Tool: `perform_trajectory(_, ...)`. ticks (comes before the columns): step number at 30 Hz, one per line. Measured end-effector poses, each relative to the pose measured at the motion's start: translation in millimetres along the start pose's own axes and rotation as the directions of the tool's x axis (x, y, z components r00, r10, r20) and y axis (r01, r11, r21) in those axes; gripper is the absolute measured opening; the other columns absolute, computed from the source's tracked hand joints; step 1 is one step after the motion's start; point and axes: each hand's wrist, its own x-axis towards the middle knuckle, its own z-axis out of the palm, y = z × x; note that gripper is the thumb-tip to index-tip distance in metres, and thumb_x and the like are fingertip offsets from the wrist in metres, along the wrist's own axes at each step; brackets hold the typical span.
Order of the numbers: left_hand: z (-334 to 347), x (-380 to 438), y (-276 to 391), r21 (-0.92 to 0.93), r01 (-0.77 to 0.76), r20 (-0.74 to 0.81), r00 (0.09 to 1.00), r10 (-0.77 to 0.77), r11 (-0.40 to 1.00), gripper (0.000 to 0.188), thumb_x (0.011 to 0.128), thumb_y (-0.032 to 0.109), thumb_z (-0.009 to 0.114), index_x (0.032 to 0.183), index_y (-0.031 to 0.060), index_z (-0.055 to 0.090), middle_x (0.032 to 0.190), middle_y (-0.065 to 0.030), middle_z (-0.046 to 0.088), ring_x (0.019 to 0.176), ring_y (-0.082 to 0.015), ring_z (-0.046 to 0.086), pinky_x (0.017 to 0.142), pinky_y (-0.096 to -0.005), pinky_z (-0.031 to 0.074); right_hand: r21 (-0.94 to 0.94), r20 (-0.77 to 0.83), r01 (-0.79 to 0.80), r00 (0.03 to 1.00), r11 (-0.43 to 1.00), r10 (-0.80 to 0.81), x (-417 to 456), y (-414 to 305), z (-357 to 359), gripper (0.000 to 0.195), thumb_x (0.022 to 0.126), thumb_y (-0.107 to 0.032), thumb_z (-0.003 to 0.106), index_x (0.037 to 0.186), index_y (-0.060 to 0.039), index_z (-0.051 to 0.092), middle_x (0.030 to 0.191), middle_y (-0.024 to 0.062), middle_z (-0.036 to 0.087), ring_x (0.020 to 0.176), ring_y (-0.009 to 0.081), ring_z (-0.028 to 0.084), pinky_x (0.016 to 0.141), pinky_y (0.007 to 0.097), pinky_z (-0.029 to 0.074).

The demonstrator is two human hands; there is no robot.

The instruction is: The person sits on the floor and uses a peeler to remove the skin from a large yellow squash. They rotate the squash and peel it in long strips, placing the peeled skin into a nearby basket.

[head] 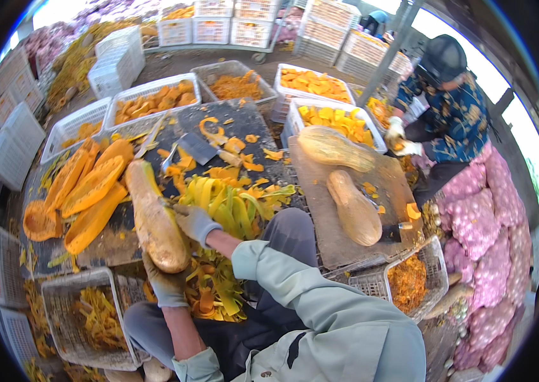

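A long squash [157,217], partly peeled with a green-yellow strip showing along its side, leans over the edge of a dark board [126,248]. My left hand [166,281], in a soiled work glove, holds its lower end. Against its right side is my gloved right hand [195,222], closed on a small tool, probably a peeler, mostly hidden by the fingers. Long yellow-green peels [221,200] lie just right of the hands. Halved, hollowed orange squash [95,186] rest to the left. A cleaver [197,148] and a spoon [169,160] lie among scraps.
Two whole squashes [353,205] and a dark-bladed knife [391,233] lie on the right board [307,200]. Crates of cut squash [154,122] line the far side; a scrap crate [54,329] stands lower left. A gloved co-worker [455,119] sits at right beside pink net sacks [479,229].
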Motion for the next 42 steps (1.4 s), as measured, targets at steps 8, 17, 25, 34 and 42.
perform_trajectory(8,11,-13,-6,0.090,-0.006,-0.056,0.998,0.011,0.996,0.087,0.083,0.076,0.062,0.150,0.0226,0.046,0.150,-0.0080,0.051,0.135,-0.0349,0.051,0.100,-0.0669,0.046,0.043,-0.066,0.138,0.989,0.990,-0.135,48,7,-20,0.031,0.097,-0.023,0.067,0.123,-0.0048,0.072,0.084,0.0035,0.072,0.074,0.0083,0.060,0.067,0.0283,0.049)
perform_trajectory(17,6,-3,-9,-0.012,-0.050,-0.108,0.993,0.049,0.999,0.084,0.084,0.073,0.064,0.150,0.0254,0.045,0.149,-0.0079,0.050,0.133,-0.0347,0.052,0.099,-0.0670,0.048,-0.463,0.042,0.217,0.974,0.859,-0.224,149,-66,-6,0.034,0.096,-0.030,0.054,0.123,-0.0160,0.070,0.115,0.0210,0.070,0.108,0.0404,0.066,0.094,0.0465,0.052)
perform_trajectory(25,7,-3,-11,-0.108,-0.044,-0.094,0.995,0.034,0.993,0.073,0.091,0.066,0.059,0.150,0.0248,0.048,0.150,-0.0061,0.053,0.135,-0.0310,0.052,0.105,-0.0623,0.044,-0.481,0.104,0.213,0.977,0.851,-0.186,144,-61,19,0.036,0.099,-0.035,0.051,0.121,-0.0151,0.072,0.117,0.0223,0.070,0.109,0.0419,0.066,0.096,0.0484,0.052)
perform_trajectory(34,24,-9,-11,-0.081,-0.074,-0.092,0.993,0.066,0.994,0.072,0.090,0.064,0.060,0.148,0.0227,0.050,0.147,-0.0052,0.055,0.132,-0.0303,0.055,0.105,-0.0594,0.045,-0.427,0.243,0.324,0.940,0.844,-0.238,-24,-36,-41,0.034,0.098,-0.023,0.057,0.131,-0.0168,0.066,0.101,0.0257,0.069,0.092,0.0426,0.069,0.083,0.0471,0.056)
perform_trajectory(42,13,5,-15,-0.050,-0.195,-0.005,0.981,0.195,0.979,0.071,0.091,0.067,0.057,0.147,0.0238,0.050,0.147,-0.0055,0.055,0.132,-0.0339,0.053,0.102,-0.0675,0.044,-0.317,0.289,0.418,0.897,0.851,-0.333,-154,-11,-73,0.038,0.093,-0.013,0.063,0.130,-0.0137,0.067,0.105,0.0236,0.068,0.095,0.0416,0.069,0.084,0.0447,0.057)
